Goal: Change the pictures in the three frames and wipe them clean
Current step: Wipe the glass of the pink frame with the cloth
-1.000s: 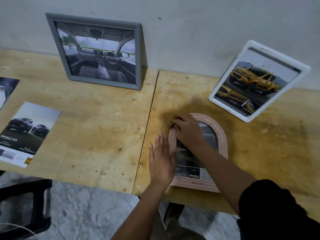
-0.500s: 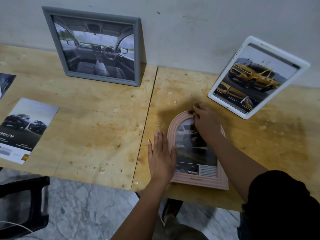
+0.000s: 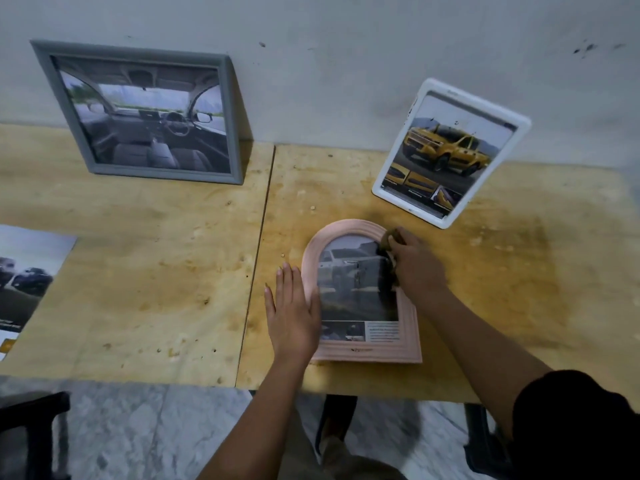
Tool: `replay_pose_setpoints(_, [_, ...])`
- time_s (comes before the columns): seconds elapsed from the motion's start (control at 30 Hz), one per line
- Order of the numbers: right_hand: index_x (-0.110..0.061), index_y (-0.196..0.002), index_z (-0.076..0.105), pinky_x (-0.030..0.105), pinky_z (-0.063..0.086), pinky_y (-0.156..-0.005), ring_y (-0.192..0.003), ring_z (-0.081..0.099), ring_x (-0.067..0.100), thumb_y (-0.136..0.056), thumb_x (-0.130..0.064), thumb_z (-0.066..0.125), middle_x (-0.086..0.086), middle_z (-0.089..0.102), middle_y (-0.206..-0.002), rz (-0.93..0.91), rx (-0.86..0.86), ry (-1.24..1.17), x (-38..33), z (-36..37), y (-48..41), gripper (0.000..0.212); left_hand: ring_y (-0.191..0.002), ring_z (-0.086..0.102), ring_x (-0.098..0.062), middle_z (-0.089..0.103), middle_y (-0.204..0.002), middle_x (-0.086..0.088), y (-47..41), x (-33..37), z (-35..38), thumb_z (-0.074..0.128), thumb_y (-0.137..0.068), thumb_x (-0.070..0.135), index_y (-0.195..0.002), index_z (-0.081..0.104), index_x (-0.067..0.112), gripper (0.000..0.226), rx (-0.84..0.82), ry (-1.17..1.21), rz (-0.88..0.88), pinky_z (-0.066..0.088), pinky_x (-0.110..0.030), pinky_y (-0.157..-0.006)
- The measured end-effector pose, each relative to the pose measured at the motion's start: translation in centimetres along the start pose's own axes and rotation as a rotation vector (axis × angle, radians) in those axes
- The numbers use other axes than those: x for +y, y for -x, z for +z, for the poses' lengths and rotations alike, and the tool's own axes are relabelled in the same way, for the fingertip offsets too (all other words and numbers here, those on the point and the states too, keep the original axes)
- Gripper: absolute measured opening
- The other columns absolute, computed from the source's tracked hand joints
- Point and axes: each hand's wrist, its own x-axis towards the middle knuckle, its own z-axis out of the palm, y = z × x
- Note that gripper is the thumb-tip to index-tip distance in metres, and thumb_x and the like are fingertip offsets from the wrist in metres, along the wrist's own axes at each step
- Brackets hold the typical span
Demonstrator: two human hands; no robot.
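Observation:
A pink arched frame (image 3: 408, 344) lies flat near the table's front edge, holding a picture of a pickup. My left hand (image 3: 292, 315) rests flat, fingers together, on the frame's left side. My right hand (image 3: 417, 266) is closed on a small dark cloth (image 3: 387, 252) pressed against the glass at the frame's upper right. A grey frame (image 3: 235, 109) with a car-interior picture leans on the wall at the back left. A white frame (image 3: 519, 124) with a yellow truck picture leans on the wall at the back right.
A loose car brochure (image 3: 24, 271) lies at the table's left edge. The wooden table (image 3: 156, 271) is two boards with a seam down the middle. A black chair (image 3: 34, 427) stands below at the left, over a marble floor.
My right hand with the cloth has slid from the arch's upper left across to its upper right. My left hand stays flat on the frame's left side.

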Motion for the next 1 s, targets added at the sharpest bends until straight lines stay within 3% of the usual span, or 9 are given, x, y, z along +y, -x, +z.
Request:
replay_pose_setpoints(0.1, [-0.011,-0.125,0.055,0.035,0.045,-0.086,-0.119,0.045,0.028,-0.095,-0.007,0.043,0.005,0.043,-0.142,-0.038,0.036,0.103,0.6,0.1,1.4,0.033,-0.146,-0.002,-0.014,0.005,-0.158,-0.002,-0.1,-0.1,0.2,0.012,-0.099,0.047,-0.15,0.01,0.013,0.061,-0.009,0.0,0.002,-0.01,-0.035,-0.115])
replay_pose_setpoints(0.2, [-0.008,-0.114,0.061,0.038,0.05,-0.075,-0.105,0.054,0.029,-0.091,-0.002,0.047,0.007,0.051,-0.129,-0.039,0.059,0.05,1.4,0.4,2.9,0.027,-0.146,-0.001,-0.015,0.006,-0.158,-0.002,-0.1,-0.1,0.3,0.002,-0.092,0.05,-0.15,0.01,0.013,0.069,0.0,-0.004,0.012,-0.009,-0.035,-0.116])
replay_pose_setpoints(0.33, [-0.007,-0.116,0.063,0.038,0.048,-0.082,-0.11,0.052,0.028,-0.089,-0.002,0.049,0.008,0.05,-0.134,-0.019,0.056,0.15,1.4,0.4,4.9,0.031,-0.146,-0.002,-0.015,0.006,-0.158,-0.003,-0.1,-0.1,0.5,0.006,-0.093,0.048,-0.15,0.008,0.013,0.067,0.005,-0.015,0.019,-0.011,-0.034,-0.114])
replay_pose_setpoints(0.4, [-0.007,-0.109,0.065,0.041,0.049,-0.083,-0.108,0.053,0.03,-0.085,-0.002,0.054,0.011,0.055,-0.127,-0.013,0.076,0.179,1.2,0.4,5.8,0.028,-0.146,0.0,-0.015,0.009,-0.158,-0.004,-0.1,-0.2,0.6,0.008,-0.093,0.047,-0.149,0.011,0.012,0.066,0.02,-0.018,0.019,-0.009,-0.034,-0.115])
replay_pose_setpoints(0.57, [-0.009,-0.09,0.069,0.036,0.049,-0.055,-0.081,0.06,0.034,-0.061,-0.003,0.072,0.014,0.064,-0.102,0.064,0.033,0.282,0.6,1.0,9.1,0.029,-0.146,0.008,-0.02,0.019,-0.156,-0.008,-0.2,-0.4,0.5,0.017,-0.093,0.042,-0.147,0.022,0.007,0.065,0.025,0.012,0.047,-0.002,-0.038,-0.115])
replay_pose_setpoints(0.7, [-0.009,-0.084,0.071,0.032,0.045,-0.046,-0.066,0.059,0.034,-0.052,-0.003,0.074,0.015,0.065,-0.093,0.112,0.092,0.292,0.2,1.7,12.6,0.033,-0.144,0.015,-0.024,0.025,-0.154,-0.012,-0.3,-0.3,0.4,0.028,-0.095,0.037,-0.145,0.027,0.003,0.06,0.053,0.093,0.064,0.003,-0.042,-0.115])
replay_pose_setpoints(0.77, [-0.007,-0.087,0.072,0.035,0.047,-0.048,-0.068,0.06,0.034,-0.056,0.002,0.067,0.015,0.065,-0.097,0.128,0.157,0.208,0.0,2.8,15.4,0.032,-0.144,0.017,-0.025,0.026,-0.153,-0.013,-0.2,-0.4,0.4,0.029,-0.094,0.037,-0.144,0.029,0.003,0.06,0.06,0.116,0.07,0.004,-0.043,-0.115])
replay_pose_setpoints(0.9, [-0.007,-0.095,0.073,0.038,0.055,-0.057,-0.08,0.064,0.036,-0.051,0.011,0.076,0.015,0.066,-0.105,0.219,0.148,0.1,-0.5,3.7,17.8,0.047,-0.144,0.015,-0.025,0.025,-0.153,-0.014,-0.2,-0.6,0.2,0.029,-0.093,0.035,-0.144,0.027,0.002,0.061,0.047,0.145,0.093,-0.001,-0.04,-0.115])
replay_pose_setpoints(1.0, [-0.006,-0.102,0.071,0.043,0.055,-0.067,-0.091,0.062,0.04,-0.065,0.012,0.067,0.017,0.062,-0.113,0.27,0.158,0.023,-0.3,3.2,16.5,0.042,-0.145,0.012,-0.025,0.022,-0.154,-0.016,0.1,-0.6,0.1,0.038,-0.096,0.028,-0.144,0.024,0.0,0.058,0.03,0.22,0.089,-0.002,-0.039,-0.116])
